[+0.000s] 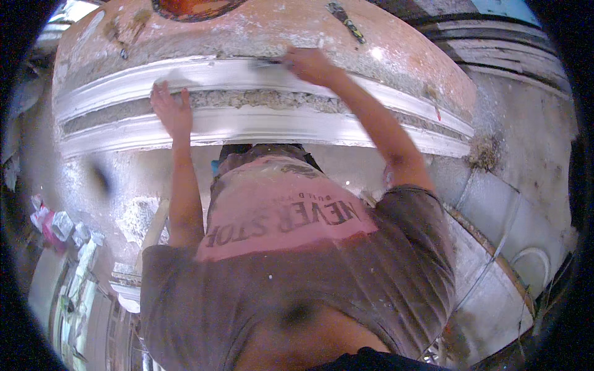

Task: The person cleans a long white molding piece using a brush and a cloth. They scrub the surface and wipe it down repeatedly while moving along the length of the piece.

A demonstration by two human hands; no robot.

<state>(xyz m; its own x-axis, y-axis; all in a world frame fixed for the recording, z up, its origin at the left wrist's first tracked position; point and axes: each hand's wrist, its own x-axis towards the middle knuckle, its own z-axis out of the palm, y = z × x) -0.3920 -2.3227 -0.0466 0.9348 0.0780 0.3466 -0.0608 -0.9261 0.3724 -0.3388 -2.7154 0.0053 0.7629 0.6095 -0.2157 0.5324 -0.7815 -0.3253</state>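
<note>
Two long white plaster mouldings lie side by side across the work table: a far moulding (pixel 229 75) and a near moulding (pixel 266 128). Between them runs a rough grey strip of plaster crumbs (pixel 263 99). My left hand (pixel 173 111) lies with spread fingers on the far moulding, towards its left part. My right hand (pixel 312 65) is closed around a tool with a thin dark blade (pixel 266 62), its handle hidden in my fist. The blade points left and lies against the far edge of the far moulding.
An orange-brown round container (pixel 198 8) stands at the table's far edge. A putty knife (pixel 346 23) with a dark and yellow handle lies farther right. A small red-tipped tool (pixel 437 106) rests near the right end. Crumbly debris (pixel 484 152) sits beside the mouldings' right end.
</note>
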